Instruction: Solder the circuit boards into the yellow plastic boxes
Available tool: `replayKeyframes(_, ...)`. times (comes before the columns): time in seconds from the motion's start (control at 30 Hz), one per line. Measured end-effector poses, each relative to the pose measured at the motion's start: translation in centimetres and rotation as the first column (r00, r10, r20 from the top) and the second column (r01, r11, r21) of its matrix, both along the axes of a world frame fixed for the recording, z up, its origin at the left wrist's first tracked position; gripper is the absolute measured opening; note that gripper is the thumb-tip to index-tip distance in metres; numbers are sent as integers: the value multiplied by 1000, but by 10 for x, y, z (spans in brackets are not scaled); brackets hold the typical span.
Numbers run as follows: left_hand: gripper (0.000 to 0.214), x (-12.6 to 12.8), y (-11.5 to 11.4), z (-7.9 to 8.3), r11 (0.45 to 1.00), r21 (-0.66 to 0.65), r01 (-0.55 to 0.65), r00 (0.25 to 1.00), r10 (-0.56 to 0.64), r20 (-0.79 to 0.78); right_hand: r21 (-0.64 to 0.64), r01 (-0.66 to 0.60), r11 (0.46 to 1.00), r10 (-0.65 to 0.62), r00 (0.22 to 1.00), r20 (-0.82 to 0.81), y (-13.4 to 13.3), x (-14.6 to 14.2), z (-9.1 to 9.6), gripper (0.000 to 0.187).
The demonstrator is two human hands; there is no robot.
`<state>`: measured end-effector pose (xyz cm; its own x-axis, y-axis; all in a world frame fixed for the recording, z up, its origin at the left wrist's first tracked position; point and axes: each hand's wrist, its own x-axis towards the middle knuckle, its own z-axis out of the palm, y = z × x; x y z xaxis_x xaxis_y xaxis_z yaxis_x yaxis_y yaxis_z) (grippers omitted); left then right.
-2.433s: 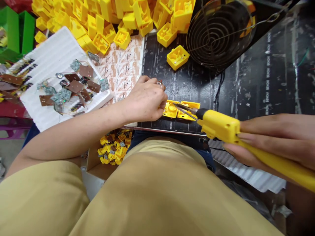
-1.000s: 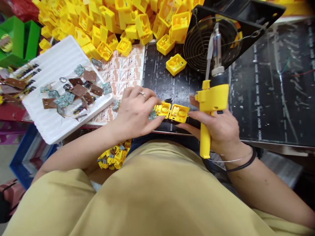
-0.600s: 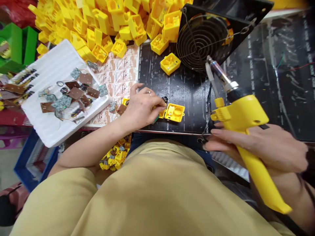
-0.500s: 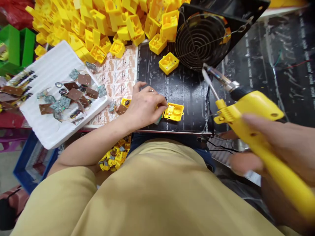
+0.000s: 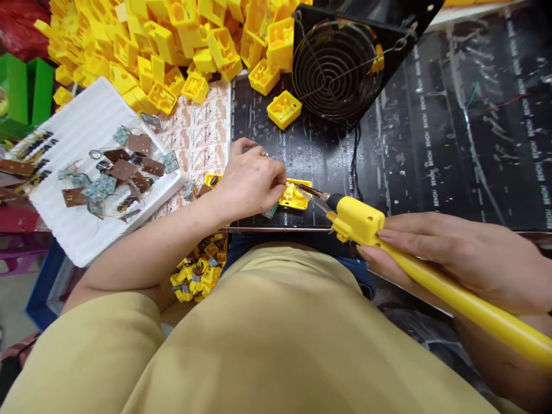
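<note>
My left hand (image 5: pixel 250 183) is closed in a pinch on a small yellow plastic housing (image 5: pixel 295 195) lying on the black mat (image 5: pixel 431 149) near the front edge. A ring shows on one finger. My right hand (image 5: pixel 457 259) is wrapped round the handle of a yellow soldering gun (image 5: pixel 366 224). Its metal tip (image 5: pixel 308 191) touches the inside of the housing. A small green circuit board (image 5: pixel 271 211) sticks out below my left hand.
A big heap of yellow housings (image 5: pixel 172 34) fills the back left, one loose housing (image 5: pixel 283 109) beside it. A black wire-guard fan (image 5: pixel 336 57) stands behind. A white foam tray (image 5: pixel 73 230) with several circuit boards lies left. A box of finished parts (image 5: pixel 200 267) sits below the table edge.
My right hand swung the soldering gun down from pointing up near the fan, so its tip now rests in the housing. My left hand stayed pinched on the housing.
</note>
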<state>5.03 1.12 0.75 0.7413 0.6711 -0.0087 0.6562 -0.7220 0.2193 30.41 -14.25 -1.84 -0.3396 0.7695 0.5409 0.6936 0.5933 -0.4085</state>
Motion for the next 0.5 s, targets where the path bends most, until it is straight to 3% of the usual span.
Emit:
replayKeyframes(0.27,17,5,6,3,999,-35,22,1000,-23,-19,-5,-43,999,43,998,43,12,-8,15,7)
replayKeyframes(0.5,15,7,9,2,998,-57,15,1000,-16,-22,-27,-82,996,83,996,41,6,27,20,16)
